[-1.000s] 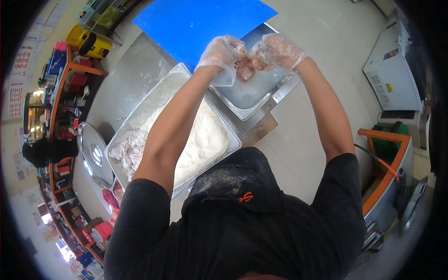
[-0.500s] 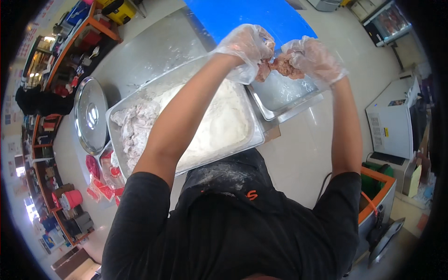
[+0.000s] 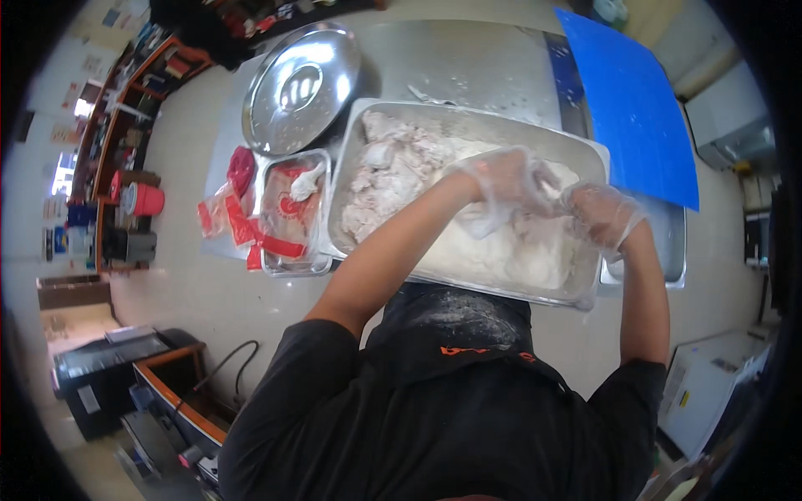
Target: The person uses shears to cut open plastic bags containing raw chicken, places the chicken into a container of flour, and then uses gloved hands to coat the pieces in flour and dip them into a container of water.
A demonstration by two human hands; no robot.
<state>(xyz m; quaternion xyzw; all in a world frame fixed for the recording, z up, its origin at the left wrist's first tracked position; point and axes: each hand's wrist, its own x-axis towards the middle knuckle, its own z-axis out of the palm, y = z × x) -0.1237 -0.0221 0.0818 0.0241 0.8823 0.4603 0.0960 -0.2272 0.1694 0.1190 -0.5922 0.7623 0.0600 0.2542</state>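
Observation:
My left hand (image 3: 511, 182), in a clear plastic glove, is over the right half of a large metal tray (image 3: 472, 288) of white flour (image 3: 493, 259). Its fingers are curled toward my right hand (image 3: 606, 217), also gloved, which is closed at the tray's right rim. The fingertips nearly meet; whatever they hold is hidden by glove and blur. Just below them, pinkish lumps dusted with flour (image 3: 535, 227) show in the tray. Heaped at the tray's left end are flour-coated meat pieces (image 3: 384, 171).
A round steel lid (image 3: 301, 88) lies at the back left. Beside the tray stands a small clear container (image 3: 292, 263) with red-and-white plastic packaging (image 3: 242, 221) next to it. To the right are a blue board (image 3: 639, 117) and a second metal pan (image 3: 672, 242) partly beneath it.
Both hands have come from above the second pan, where they held raw meat, to the flour tray. My view has turned, so everything sits differently. The raw meat no longer shows plainly.

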